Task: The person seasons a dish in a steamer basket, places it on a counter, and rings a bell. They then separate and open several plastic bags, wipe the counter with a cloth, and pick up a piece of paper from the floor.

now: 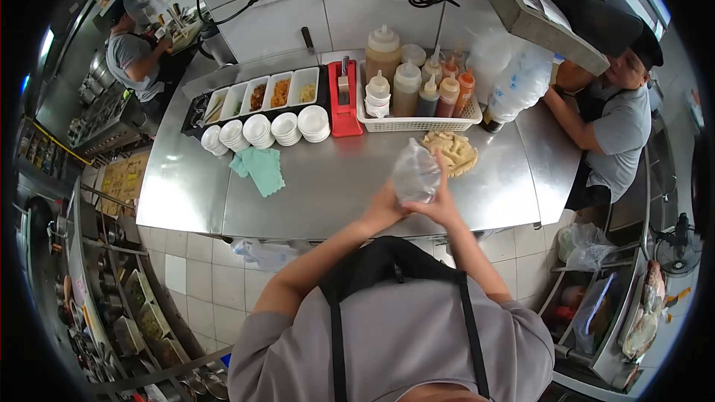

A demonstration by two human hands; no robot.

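Observation:
My left hand (385,207) and my right hand (442,205) are both closed around a clear plastic bag (415,171), one on each side. The bag is held up over the front of the steel counter (313,186); what is inside it, if anything, I cannot make out. Just behind my right hand a crumpled tan cloth (458,155) lies on the counter. Further back stands a white basket (417,125) with several squeeze bottles (407,88).
Left of the basket are a red device (344,108), stacked white bowls (313,123), a tray of condiments (280,91) and a green cloth (264,170). At the right a person (622,130) stands by the counter; another person (138,67) works at the far left.

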